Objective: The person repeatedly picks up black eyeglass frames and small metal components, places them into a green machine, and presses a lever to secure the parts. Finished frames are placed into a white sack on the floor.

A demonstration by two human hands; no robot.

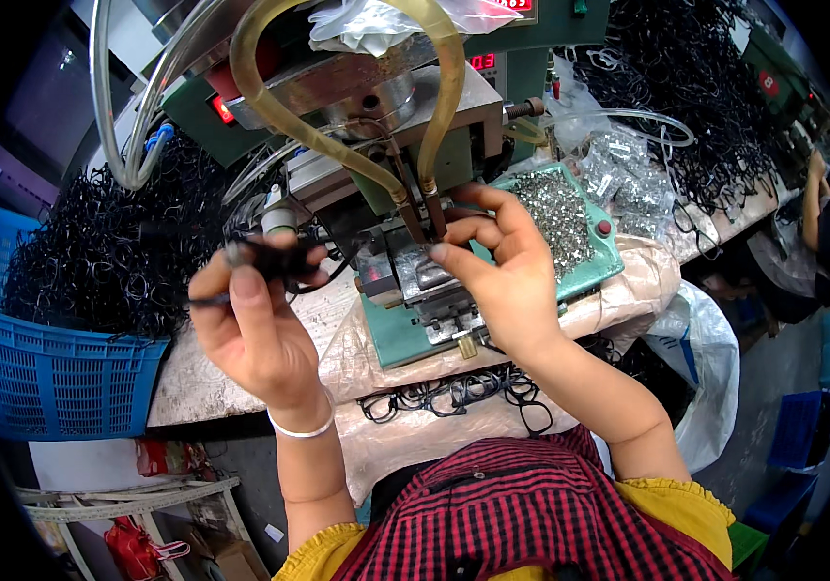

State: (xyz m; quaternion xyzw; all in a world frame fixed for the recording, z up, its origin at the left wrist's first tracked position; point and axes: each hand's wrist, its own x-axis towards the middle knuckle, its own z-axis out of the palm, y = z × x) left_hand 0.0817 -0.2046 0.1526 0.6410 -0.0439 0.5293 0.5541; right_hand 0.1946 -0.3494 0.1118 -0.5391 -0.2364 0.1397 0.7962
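My left hand (255, 324), with a white bangle at its wrist, is raised left of a bench machine (425, 116). Its fingers are closed on a black eyeglass frame (284, 259), which is blurred; whether it is more than one cannot be told. At the machine's metal fixture (425, 276), just under two upright electrode-like bars, is my right hand (507, 276). Thumb and fingers there are pinched together, and whatever they hold is too small or hidden to name. Two yellowish hoses (449, 97) loop down to the bars. Beside the right hand lies a green tray (614, 266) of small metal parts.
A blue basket (66, 378) stands at the left by a heap of black frames (115, 242). Another heap (676, 87) lies far right, near bags of metal parts (623, 174). More glasses frames (463, 395) rest by my lap. A co-worker's arm (812, 203) shows at far right.
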